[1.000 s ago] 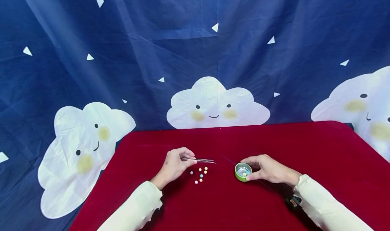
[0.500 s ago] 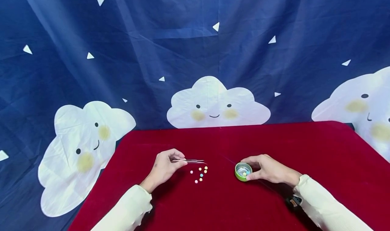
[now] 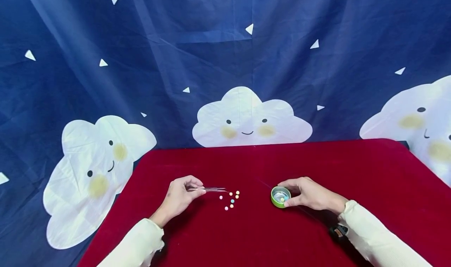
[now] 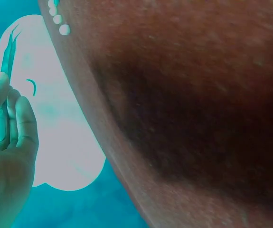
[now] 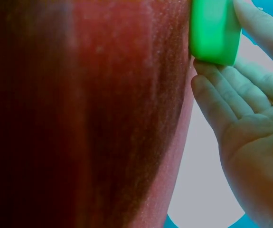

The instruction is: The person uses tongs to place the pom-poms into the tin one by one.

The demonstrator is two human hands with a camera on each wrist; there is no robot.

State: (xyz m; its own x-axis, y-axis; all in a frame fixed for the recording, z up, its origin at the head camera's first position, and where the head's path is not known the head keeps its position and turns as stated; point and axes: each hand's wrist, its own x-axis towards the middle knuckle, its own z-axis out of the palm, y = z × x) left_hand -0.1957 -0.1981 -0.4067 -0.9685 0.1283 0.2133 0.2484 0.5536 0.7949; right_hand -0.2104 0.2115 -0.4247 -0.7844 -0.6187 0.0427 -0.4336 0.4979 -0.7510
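Lying just beyond the left-hand fingertips: seven small beads point(image 3: 230, 199), one pair of tweezers point(image 3: 208, 189); sitting against the right-hand fingers: one green tin point(image 3: 280, 197).

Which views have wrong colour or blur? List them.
Head view: sharp, evenly lit, true colour, tweezers and green tin clear. Left wrist view: teal cast, red cloth soft and shadowed. Right wrist view: cloth dark at left, tin close and blurred.

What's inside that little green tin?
The green tin, held by the right hand, shows a shiny bottom and a few small beads; its near wall hides the rest.
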